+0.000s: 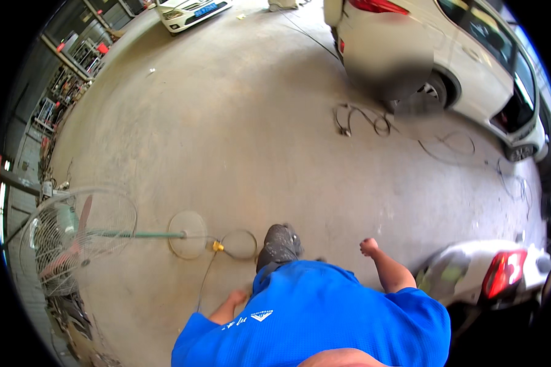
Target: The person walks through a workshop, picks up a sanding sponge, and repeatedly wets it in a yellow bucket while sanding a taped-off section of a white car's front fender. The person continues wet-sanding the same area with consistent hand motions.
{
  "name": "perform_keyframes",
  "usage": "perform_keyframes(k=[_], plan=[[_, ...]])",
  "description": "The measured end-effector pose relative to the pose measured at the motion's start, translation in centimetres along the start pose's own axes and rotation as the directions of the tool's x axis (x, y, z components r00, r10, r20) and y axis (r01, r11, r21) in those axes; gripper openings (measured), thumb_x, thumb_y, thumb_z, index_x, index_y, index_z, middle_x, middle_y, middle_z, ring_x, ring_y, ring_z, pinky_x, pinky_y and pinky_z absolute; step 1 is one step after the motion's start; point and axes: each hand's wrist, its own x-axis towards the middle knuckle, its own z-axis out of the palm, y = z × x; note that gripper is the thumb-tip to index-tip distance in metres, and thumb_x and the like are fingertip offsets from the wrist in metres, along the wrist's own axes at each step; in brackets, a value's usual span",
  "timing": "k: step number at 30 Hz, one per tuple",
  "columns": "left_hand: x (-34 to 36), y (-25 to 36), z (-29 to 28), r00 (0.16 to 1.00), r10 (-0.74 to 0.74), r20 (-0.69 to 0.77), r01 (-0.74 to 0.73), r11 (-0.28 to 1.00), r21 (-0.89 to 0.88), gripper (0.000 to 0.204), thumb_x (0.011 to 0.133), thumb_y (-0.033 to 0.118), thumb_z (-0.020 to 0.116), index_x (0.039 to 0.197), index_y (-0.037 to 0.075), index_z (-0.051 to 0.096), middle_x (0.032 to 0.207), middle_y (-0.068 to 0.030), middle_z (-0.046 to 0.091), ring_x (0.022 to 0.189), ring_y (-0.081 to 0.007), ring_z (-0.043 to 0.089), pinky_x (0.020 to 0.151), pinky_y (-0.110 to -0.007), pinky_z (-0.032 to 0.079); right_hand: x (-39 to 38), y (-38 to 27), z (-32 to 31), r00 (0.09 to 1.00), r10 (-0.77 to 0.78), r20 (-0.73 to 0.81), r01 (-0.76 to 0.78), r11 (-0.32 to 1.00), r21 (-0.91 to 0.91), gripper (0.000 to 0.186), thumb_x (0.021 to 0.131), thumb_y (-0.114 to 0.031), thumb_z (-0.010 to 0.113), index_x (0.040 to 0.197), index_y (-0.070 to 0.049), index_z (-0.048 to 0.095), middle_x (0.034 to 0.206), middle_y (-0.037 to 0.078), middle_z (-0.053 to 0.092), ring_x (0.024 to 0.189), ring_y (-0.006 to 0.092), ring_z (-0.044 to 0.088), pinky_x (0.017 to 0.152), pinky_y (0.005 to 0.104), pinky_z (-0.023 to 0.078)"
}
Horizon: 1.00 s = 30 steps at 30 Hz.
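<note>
My right hand is out to the right of my body over the concrete floor. Its fingers are curled closed, and I see nothing in them. My left hand hangs low beside my blue shirt, small and blurred, so its fingers cannot be made out. Nearest to the left hand is a thin cable on the floor, which runs to a yellow plug or connector. One dark, dusty shoe shows in front of me. Neither hand touches any object that I can see.
A large pedestal fan with a round base stands at left. A white car with an open door is at far right, black hoses near it. Another vehicle's tail light is close right. A white car stands far off.
</note>
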Motion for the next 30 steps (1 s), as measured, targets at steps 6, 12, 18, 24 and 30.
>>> perform_keyframes(k=[6,12,18,24,30], plan=[[9.5,1.0,-13.1,0.935,-0.314,0.165,0.339,0.927,-0.159,0.028,0.083,0.03,0.055,0.091,0.007,0.07,0.096,-0.0161,0.068,0.091,-0.0324,0.064,0.08,-0.043,0.051,13.6,-36.4,-3.5,0.972,-0.176,-0.156,0.203,0.963,0.178,0.017,0.085,-0.012,0.05,0.094,-0.006,0.063,0.07,0.007,0.062,0.054,0.0164,0.059,0.047,0.0291,0.049],[32.1,22.0,-47.5,0.964,-0.074,-0.254,0.006,0.966,-0.259,0.03,0.085,0.031,0.055,0.104,0.009,0.062,0.098,-0.0153,0.067,0.093,-0.0311,0.063,0.08,-0.042,0.05,18.4,-55.5,-2.2,0.952,-0.111,0.284,0.192,0.941,-0.278,0.022,0.079,-0.021,0.055,0.079,-0.002,0.066,0.067,0.009,0.066,0.051,0.0165,0.06,0.048,0.0307,0.05],[44.5,50.1,-85.6,0.683,0.362,-0.634,-0.54,0.835,-0.106,0.02,0.089,0.027,0.057,0.095,0.009,0.062,0.083,-0.008,0.068,0.076,-0.0204,0.064,0.069,-0.034,0.051,29.1,-69.3,-8.4,0.897,0.124,0.423,-0.13,0.991,-0.014,0.018,0.081,-0.02,0.057,0.071,-0.006,0.062,0.059,0.004,0.055,0.047,0.0158,0.052,0.043,0.0308,0.043],[61.0,45.4,-98.0,0.785,0.039,-0.618,-0.341,0.86,-0.379,0.019,0.088,0.028,0.058,0.089,0.01,0.062,0.075,-0.0039,0.066,0.071,-0.0159,0.062,0.065,-0.033,0.05,46.2,-92.2,-13.9,0.962,-0.157,0.222,0.236,0.887,-0.398,0.019,0.079,-0.019,0.057,0.078,-0.002,0.064,0.064,0.006,0.063,0.049,0.0178,0.059,0.048,0.0307,0.05],[60.9,39.0,-90.0,0.992,-0.113,0.048,0.106,0.985,0.136,0.033,0.087,0.033,0.051,0.105,0.01,0.066,0.101,-0.0157,0.067,0.093,-0.033,0.064,0.078,-0.045,0.051,56.1,-120.3,-19.8,0.913,-0.264,0.312,0.348,0.901,-0.258,0.02,0.08,-0.018,0.052,0.082,-0.003,0.065,0.066,0.008,0.064,0.052,0.0175,0.061,0.052,0.0315,0.053]])
